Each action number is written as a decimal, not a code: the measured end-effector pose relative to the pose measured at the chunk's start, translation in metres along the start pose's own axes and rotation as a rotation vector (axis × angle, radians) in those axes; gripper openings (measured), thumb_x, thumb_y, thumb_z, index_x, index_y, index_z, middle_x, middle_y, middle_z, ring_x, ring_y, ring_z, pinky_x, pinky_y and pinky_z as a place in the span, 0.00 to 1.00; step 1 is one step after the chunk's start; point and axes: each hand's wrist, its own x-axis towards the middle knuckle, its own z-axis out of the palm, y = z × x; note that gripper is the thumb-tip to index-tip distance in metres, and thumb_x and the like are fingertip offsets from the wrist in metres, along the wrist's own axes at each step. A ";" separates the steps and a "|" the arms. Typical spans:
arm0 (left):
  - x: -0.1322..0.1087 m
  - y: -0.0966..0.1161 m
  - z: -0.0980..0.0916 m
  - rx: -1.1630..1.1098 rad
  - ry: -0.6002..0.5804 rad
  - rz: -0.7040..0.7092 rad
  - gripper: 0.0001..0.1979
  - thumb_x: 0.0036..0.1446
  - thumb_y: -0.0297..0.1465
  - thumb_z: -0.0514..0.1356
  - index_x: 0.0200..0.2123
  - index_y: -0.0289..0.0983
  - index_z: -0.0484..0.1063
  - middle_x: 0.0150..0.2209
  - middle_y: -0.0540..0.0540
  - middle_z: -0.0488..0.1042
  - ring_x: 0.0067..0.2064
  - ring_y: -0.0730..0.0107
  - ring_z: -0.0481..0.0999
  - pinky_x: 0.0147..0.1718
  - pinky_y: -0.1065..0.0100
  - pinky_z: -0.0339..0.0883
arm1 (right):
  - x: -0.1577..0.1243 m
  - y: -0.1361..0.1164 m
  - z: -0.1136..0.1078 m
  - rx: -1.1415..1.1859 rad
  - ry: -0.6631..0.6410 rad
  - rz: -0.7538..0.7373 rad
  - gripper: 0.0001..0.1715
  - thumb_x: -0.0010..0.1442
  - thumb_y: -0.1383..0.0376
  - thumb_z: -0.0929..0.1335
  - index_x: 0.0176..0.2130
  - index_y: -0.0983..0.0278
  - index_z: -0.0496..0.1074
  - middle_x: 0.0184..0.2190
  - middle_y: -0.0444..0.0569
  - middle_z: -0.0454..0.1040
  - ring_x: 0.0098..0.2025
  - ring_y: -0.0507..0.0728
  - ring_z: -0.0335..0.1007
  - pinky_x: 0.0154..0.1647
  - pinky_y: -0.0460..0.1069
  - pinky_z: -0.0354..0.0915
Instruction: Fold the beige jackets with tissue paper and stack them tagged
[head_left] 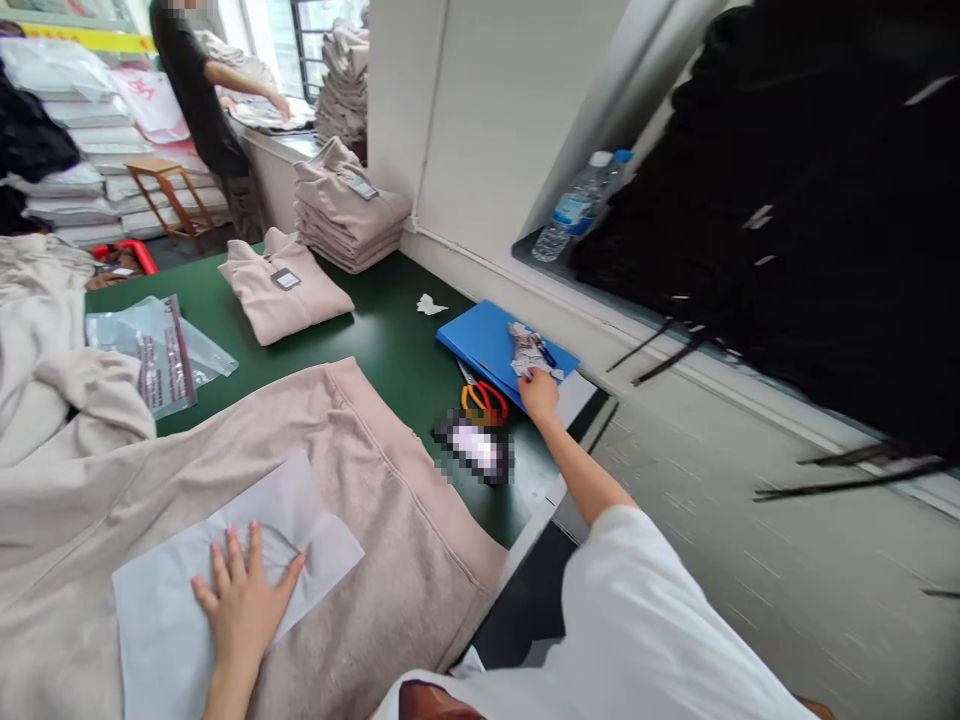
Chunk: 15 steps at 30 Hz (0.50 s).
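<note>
My left hand [247, 600] lies flat with its fingers spread on a thin white sheet of paper [165, 590]. Under the sheet, a large beige-pink garment [375, 520] with a wide ribbed band is laid out across the table. Stretched out to the right, my right hand [538, 393] has its fingers drawn together at the near edge of a pile of small paper labels [527, 350]. That pile rests on a blue folder [480, 325]. Whatever sits between those fingertips is too small to make out.
Scissors [484, 398] and a blurred-out phone [474, 447] lie near the folder. Folded garments [285, 285] and a stack [349, 215] stand at the back of the green table [390, 345], a plastic bag [161, 350] at left. Bottles [574, 210] stand on the sill. A person [206, 100] works behind.
</note>
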 end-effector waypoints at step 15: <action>-0.007 0.005 -0.009 -0.057 -0.043 -0.104 0.46 0.53 0.56 0.60 0.67 0.32 0.60 0.70 0.31 0.51 0.71 0.41 0.47 0.67 0.36 0.36 | -0.374 -0.198 0.120 0.498 -1.477 -0.167 0.17 0.62 0.52 0.69 0.35 0.64 0.68 0.29 0.46 0.77 0.28 0.51 0.73 0.32 0.46 0.72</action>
